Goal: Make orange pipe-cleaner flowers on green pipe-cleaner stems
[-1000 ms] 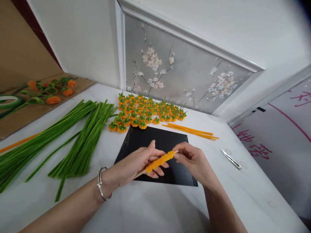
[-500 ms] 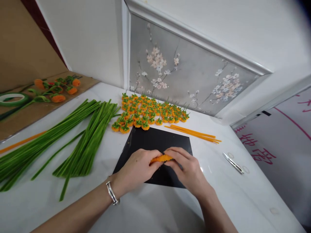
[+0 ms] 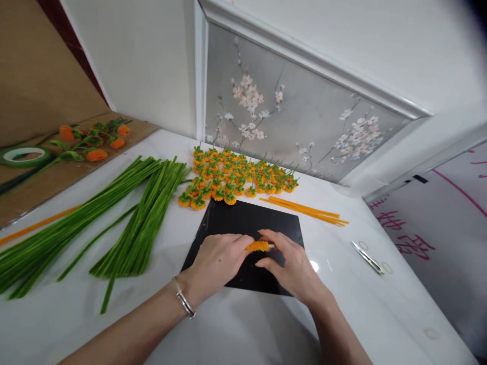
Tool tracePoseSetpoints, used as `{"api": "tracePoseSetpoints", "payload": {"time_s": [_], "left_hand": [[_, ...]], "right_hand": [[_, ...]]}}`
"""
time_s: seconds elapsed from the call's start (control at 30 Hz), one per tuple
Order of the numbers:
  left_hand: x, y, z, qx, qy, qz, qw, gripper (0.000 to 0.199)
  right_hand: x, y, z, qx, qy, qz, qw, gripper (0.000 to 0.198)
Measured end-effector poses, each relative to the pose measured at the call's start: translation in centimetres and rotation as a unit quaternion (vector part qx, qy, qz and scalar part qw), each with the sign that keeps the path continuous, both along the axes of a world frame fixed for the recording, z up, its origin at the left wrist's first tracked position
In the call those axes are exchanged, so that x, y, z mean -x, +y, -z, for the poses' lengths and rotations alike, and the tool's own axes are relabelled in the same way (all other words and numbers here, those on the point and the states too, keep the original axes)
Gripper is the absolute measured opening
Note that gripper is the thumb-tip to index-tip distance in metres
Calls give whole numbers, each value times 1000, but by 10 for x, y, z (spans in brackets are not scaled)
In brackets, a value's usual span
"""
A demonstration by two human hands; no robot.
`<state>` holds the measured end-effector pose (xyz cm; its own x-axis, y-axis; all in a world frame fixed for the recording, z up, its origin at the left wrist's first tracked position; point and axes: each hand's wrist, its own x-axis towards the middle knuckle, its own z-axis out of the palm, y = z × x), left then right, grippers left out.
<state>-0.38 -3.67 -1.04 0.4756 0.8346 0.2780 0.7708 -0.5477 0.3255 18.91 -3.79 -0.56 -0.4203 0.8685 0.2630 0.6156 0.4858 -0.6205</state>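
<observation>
My left hand [image 3: 220,259] pinches an orange chenille stem [image 3: 258,246] wound in a coil, with the pale end of a thin rod [image 3: 271,246] poking out on its right. My right hand [image 3: 291,263] is open around that end, thumb and fingers apart; whether a fingertip touches the rod I cannot tell. Both hands are over a black mat [image 3: 243,218]. Behind the mat stand rows of small orange pumpkin-like pieces [image 3: 228,177] with green tops and thin wire stalks. Several straight orange chenille stems [image 3: 304,210] lie to the right of these.
Green chenille stems [image 3: 140,228] lie in bundles on the left of the white table [image 3: 350,314]. Tweezers [image 3: 367,257] rest at the right. On brown board at the far left are green tape [image 3: 25,156] and an orange-fruited sprig [image 3: 95,154]. A framed floral panel [image 3: 297,101] stands behind.
My right hand's fingers have come off the orange coil and spread apart, baring the rod's pale end. My left hand keeps its pinch on the coil.
</observation>
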Motion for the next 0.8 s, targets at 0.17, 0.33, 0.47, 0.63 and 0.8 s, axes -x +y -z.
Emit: {"api": "tracePoseSetpoints", "payload": {"time_s": [0.17,0.33,0.47,0.63,0.8], "left_hand": [[1,-2,-1,-3,15,-20,1000,24],[-1,-3,3,-20,35,19,999,24],[-2,-2,4,-12,30,19,999,21],[0,-1,-4,-6,36,3,999,10],[1,0,-2,-46,57,38,997,14]], "right_hand": [[0,0,2,-43,-26,-22,998,19],[7,-2,2,-8,-12,9,1000,15],[5,-2,-1,22,-33,5,999,15],[-5,1,-2,-14,-1,-8,1000,32],[2,-2,-2,-86,-114,-34,989,17]]}}
